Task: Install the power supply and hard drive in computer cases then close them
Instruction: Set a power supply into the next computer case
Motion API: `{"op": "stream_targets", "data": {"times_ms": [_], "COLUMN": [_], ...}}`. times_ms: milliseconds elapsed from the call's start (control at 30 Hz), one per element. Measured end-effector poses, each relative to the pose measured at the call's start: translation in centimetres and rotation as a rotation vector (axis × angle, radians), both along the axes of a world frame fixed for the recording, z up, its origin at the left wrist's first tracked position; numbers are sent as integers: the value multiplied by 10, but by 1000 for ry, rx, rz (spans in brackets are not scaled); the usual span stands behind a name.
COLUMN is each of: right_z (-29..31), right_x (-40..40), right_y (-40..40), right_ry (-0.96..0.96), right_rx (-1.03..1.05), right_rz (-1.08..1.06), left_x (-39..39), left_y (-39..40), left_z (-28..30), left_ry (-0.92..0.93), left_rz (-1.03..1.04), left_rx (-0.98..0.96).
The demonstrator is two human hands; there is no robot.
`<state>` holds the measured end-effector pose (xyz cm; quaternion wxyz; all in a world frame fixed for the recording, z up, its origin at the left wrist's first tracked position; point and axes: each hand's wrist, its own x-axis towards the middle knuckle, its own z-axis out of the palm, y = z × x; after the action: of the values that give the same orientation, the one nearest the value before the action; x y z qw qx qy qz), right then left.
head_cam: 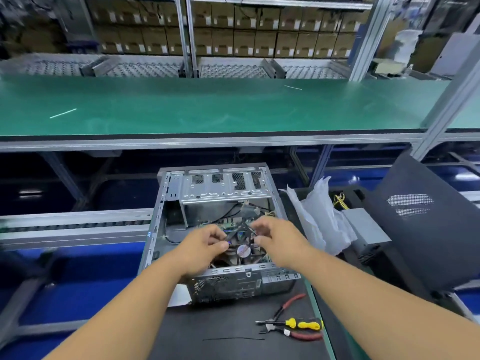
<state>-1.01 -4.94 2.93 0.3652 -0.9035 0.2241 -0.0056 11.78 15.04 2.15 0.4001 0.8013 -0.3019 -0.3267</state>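
An open grey computer case lies on the black mat, its motherboard and round CPU fan exposed. Both hands reach inside above the fan. My left hand and my right hand each pinch one end of a thin black cable or tie stretched between them. A grey power supply with yellow wires lies outside the case to the right. The dark side panel leans at the far right. No hard drive can be made out.
Red-handled cutters and a yellow-handled screwdriver lie on the mat in front of the case. Crumpled plastic bags sit beside the power supply. A green shelf runs above; stacked cartons fill the racks behind.
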Motion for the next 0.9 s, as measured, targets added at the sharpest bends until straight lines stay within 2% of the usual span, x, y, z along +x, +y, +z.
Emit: {"op": "stream_targets", "data": {"times_ms": [67, 133, 200, 267, 367, 467, 533, 600, 733, 833, 900], "right_z": [-3, -7, -11, -14, -18, -17, -23, -36, -68, -88, -100], "right_x": [6, 13, 17, 16, 4, -22, -45, -66, -99, -111, -115], "right_y": [4, 13, 20, 20, 1, -44, -93, -149, -239, -274, -282], "right_ry": [39, 98, 155, 144, 23, -272, -366, -259, 225, 430, 498], "right_rx": [-139, -226, -198, -66, 59, 83, 54, -36, -310, -253, -178], "right_rz": [117, 275, 342, 287, 190, -88, -317, -505, -655, -631, -584], "left_x": [0, -6, -13, -15, -14, -16, -21, -28, -51, -72, -85], "left_y": [-3, -9, -16, -21, -28, -31, -34, -43, -76, -108, -128], "left_z": [4, 6, 3, -5, -17, -18, -17, -12, 3, 16, 21], "left_ry": [-52, -53, -57, -123, -297, -335, -454, -542, -574, -549, -534], "left_rz": [-71, -61, -27, -32, -63, 22, 143, 273, 291, 226, 175], "left_rx": [106, 100, 107, 196, 369, 450, 458, 396, 170, 53, 9]}}
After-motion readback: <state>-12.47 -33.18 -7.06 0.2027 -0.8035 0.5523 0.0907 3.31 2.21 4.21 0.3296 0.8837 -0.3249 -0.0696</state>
